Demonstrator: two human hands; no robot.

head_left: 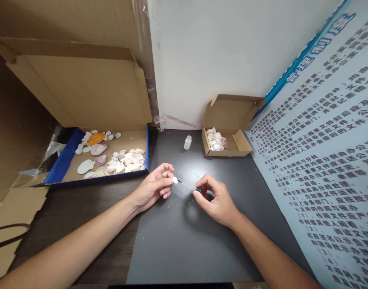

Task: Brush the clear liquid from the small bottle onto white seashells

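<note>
Between the thumb and fingers of my left hand (156, 185) is a small white seashell (175, 180). My right hand (215, 199) pinches a dark cap (198, 189) with a thin brush (184, 183) sticking out of it. The brush's dark tip points left and is close to the shell; whether it touches is too small to tell. Farther back on the dark mat stands a small uncapped bottle (187, 143) with a whitish label.
At left, an open blue-edged cardboard box (63, 168) holds several shells, one orange. A smaller open cardboard box (229, 153) with white shells stands at the back right. A white wall (202, 60) closes the back, and a printed poster (328, 160) the right side.
</note>
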